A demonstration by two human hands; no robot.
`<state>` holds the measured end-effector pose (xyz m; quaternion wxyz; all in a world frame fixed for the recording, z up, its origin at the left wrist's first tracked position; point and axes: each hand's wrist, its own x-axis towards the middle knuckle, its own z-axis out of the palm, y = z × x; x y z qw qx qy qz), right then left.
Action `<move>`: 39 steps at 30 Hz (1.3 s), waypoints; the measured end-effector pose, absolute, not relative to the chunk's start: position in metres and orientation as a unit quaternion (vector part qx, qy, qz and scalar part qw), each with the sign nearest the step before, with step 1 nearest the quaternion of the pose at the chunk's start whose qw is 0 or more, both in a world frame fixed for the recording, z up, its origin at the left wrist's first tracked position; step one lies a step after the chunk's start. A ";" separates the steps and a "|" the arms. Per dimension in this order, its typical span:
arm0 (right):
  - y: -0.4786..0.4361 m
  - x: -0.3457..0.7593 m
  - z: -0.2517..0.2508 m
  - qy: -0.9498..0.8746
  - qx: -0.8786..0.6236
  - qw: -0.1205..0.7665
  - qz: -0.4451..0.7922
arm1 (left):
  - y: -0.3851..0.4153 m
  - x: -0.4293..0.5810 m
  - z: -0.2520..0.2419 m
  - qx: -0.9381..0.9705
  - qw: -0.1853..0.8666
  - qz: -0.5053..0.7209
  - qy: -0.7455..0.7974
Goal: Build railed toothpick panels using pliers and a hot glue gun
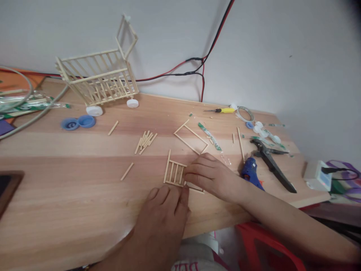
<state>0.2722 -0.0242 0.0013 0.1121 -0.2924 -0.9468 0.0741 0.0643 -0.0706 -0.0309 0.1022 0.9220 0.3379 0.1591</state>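
Observation:
A small ladder-like frame of thin wooden sticks (175,183) lies flat on the table, with several crossbars at its left end. My left hand (166,214) is palm down at its near edge, fingers curled and thumb pressed against the near rail. From the right, my right hand (211,175) reaches over the frame's right half with its fingers held together and pointing left. Its fingertips cover part of the frame, and whatever they pinch is hidden. Just beyond lies a rectangular stick frame (191,138). Left of it sits a pile of short sticks (145,142).
A stick-built cart (98,81) with white cap wheels stands against the wall. Blue caps (86,121) lie before it. On the right are a glue gun (251,173), black-handled cutters (272,163), a yellow-handled tool (225,110) and a tape roll (244,114).

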 end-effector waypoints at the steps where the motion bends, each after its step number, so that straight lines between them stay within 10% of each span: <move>1: -0.024 0.272 0.001 -0.947 -0.292 0.113 0.076 | -0.071 0.064 -0.031 0.922 0.104 0.159 0.337; 39: -0.024 0.276 0.000 -0.889 -0.406 0.180 0.111 | -0.067 0.062 -0.026 0.923 0.148 0.138 0.327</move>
